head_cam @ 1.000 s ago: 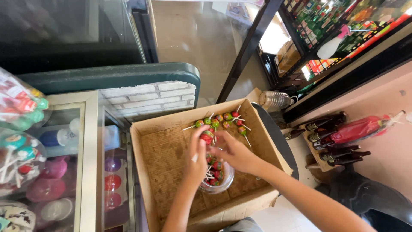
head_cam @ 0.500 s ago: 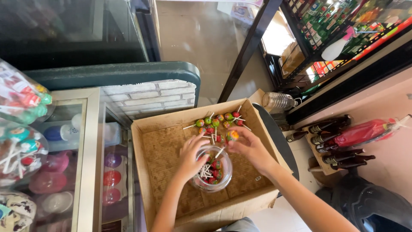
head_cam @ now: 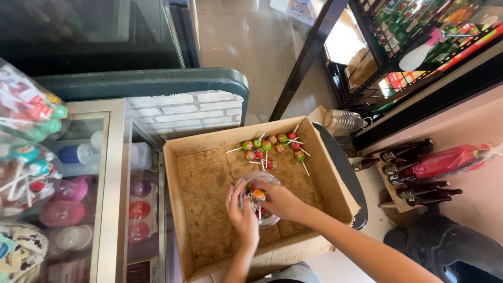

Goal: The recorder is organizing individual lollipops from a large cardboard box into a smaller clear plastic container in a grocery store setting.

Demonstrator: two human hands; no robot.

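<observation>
An open cardboard box [head_cam: 194, 209] lies below me. At its far side lie several round lollipops [head_cam: 270, 145], green, red and orange, on white sticks. Near the box's middle stands a clear round jar [head_cam: 268, 179] with more lollipops inside. My left hand [head_cam: 242, 214] rests against the jar's left side. My right hand [head_cam: 280, 200] is over the jar's mouth, its fingers closed around an orange lollipop [head_cam: 259, 195].
A glass display case [head_cam: 78, 199] with coloured containers stands at the left, with bags of sweets [head_cam: 26, 136] on top. Dark bottles [head_cam: 414, 173] and a red packet [head_cam: 450, 160] sit at the right. A clear plastic bottle [head_cam: 343, 121] lies behind the box.
Both hands and the jar have moved nearer to me inside the box. My right hand has come back from the loose lollipops to the jar with an orange one.
</observation>
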